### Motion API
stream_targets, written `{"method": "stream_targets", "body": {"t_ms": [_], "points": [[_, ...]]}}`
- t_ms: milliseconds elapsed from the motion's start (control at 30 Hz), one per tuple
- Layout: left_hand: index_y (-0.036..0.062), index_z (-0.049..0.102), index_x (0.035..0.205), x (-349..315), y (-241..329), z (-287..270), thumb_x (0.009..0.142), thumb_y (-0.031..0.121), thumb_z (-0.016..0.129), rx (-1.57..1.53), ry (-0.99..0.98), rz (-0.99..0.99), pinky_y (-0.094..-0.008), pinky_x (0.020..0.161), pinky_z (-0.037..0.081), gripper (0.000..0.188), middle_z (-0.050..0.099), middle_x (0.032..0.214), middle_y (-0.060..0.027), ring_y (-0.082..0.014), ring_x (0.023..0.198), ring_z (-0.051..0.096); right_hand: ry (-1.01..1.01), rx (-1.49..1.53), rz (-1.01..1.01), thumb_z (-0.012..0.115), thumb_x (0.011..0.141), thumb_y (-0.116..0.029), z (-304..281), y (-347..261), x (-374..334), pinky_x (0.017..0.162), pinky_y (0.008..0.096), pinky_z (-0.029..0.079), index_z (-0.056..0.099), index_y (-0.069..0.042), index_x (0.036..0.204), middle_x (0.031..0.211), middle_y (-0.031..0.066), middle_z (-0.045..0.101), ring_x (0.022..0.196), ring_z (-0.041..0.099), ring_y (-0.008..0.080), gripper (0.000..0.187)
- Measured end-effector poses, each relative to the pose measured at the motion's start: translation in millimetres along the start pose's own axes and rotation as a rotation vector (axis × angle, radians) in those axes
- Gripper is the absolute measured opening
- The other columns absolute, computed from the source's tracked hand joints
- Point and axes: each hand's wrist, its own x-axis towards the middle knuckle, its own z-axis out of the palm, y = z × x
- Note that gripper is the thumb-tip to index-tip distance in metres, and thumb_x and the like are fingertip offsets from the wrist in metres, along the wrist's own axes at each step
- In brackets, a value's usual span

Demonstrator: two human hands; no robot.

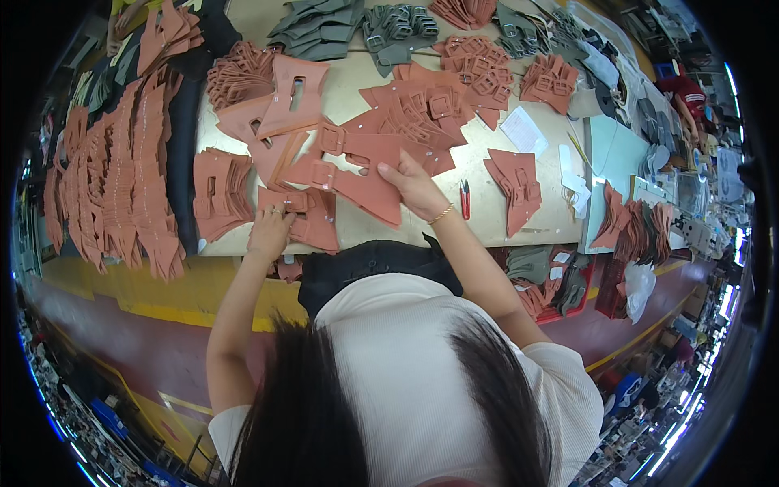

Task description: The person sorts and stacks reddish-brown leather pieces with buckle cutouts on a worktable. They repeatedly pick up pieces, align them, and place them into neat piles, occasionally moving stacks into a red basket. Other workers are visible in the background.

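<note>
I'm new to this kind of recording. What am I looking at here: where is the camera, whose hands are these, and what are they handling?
There is no robot, just a person's two bare hands. The single picture comes from a wide fisheye camera worn on the head, looking down, so straight edges bend near its rim.

The right hand grips reddish-orange buckled material; how many layers is hard to tell. The left hand rests on another buckled piece; whether it grips it is unclear.

On the pale table lie more reddish-orange stacks, grey-green pieces, a white paper and a small red-handled tool.
</note>
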Motion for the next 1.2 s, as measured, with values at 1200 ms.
{"method": "stream_targets", "body": {"t_ms": [1200], "points": [[0.0042, 0.049, 0.122, 11, 80, -40, 0.081, 0.011, 0.064, -0.862, 0.28, -0.163, -0.0438, 0.099, 0.037, 0.045, 0.046, 0.121, -0.0185, -0.0382, 0.115, 0.045, 0.509, -1.411, -0.53, 0.07, 0.074, -0.006, -70, 52, 5, 0.068, 0.0389, 0.047, 0.058, -0.004, 0.079, 0.083, 0.0098, 0.055, 0.079, 0.058, 0.0312, 0.014]]}}
